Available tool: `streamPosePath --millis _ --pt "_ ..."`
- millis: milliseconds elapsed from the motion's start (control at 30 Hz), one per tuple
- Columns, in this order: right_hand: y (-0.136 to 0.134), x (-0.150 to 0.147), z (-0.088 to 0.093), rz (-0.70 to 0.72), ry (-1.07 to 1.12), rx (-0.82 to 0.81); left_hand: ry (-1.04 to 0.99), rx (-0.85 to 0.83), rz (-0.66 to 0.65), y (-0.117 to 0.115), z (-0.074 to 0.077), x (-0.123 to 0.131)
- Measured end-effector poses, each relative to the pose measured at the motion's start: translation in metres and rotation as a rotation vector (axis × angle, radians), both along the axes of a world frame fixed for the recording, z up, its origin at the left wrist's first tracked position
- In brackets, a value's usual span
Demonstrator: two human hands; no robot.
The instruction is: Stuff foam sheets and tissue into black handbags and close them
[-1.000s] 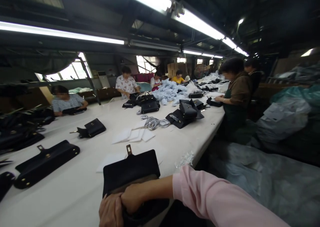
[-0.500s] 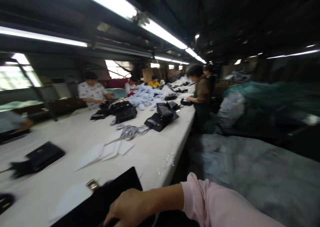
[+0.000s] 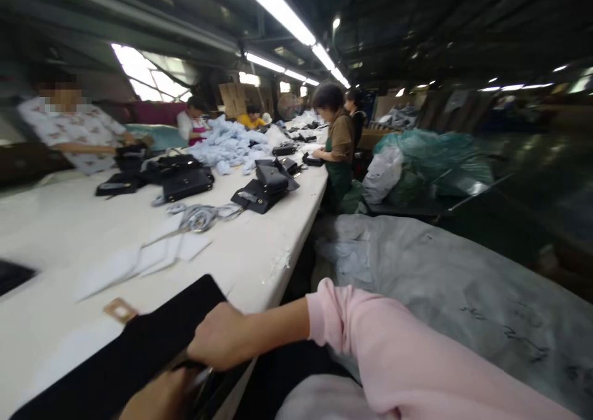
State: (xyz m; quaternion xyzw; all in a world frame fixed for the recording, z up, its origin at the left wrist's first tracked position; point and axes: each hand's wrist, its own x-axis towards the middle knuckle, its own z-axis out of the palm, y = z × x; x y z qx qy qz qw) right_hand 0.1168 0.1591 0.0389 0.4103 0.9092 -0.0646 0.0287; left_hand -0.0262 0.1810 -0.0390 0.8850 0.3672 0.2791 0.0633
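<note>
A black handbag (image 3: 139, 352) with a gold-coloured clasp plate (image 3: 120, 309) lies at the near edge of the table. My right hand (image 3: 222, 336), in a pink sleeve, has its fingers curled over the bag's near edge. Low in the view, my left hand (image 3: 160, 395) is close beside it, blurred, with its fingers mostly hidden. Between the two hands a dark loop and a shiny metal piece (image 3: 202, 377) show, too smeared to name. White sheets (image 3: 162, 253) lie beyond the bag.
Along the long white table (image 3: 259, 235) lie black bags (image 3: 269, 182), coiled grey straps (image 3: 199, 217) and a heap of pale blue wrapping (image 3: 231, 139). Co-workers stand at both sides, one in a green apron (image 3: 338, 167). A big grey sack (image 3: 417, 272) fills the right side.
The view has swung right, so things on the table sit further left. My left hand has come into view beside the right. The clasp plate shows flatter on the bag's far edge.
</note>
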Motion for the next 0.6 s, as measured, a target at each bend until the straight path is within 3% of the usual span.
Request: streamPosePath --millis 67,133,267,433,600 --pt "0.003 0.007 0.006 0.019 -0.004 0.031 0.136 -0.128 0.049 -0.014 0.019 -0.033" --pt "0.01 0.014 0.009 -0.051 0.039 0.096 0.268 -0.284 0.121 -0.028 0.038 -0.05" --pt "0.025 0.016 0.015 -0.083 0.196 0.13 0.263 -0.441 0.205 -0.046 0.06 -0.052" --pt "0.029 0.017 0.028 -0.012 0.157 -0.008 0.234 -0.445 0.255 -0.052 0.059 -0.041" --pt "0.027 0.048 0.033 0.156 0.019 -0.21 0.238 -0.512 0.264 -0.044 0.053 -0.029"
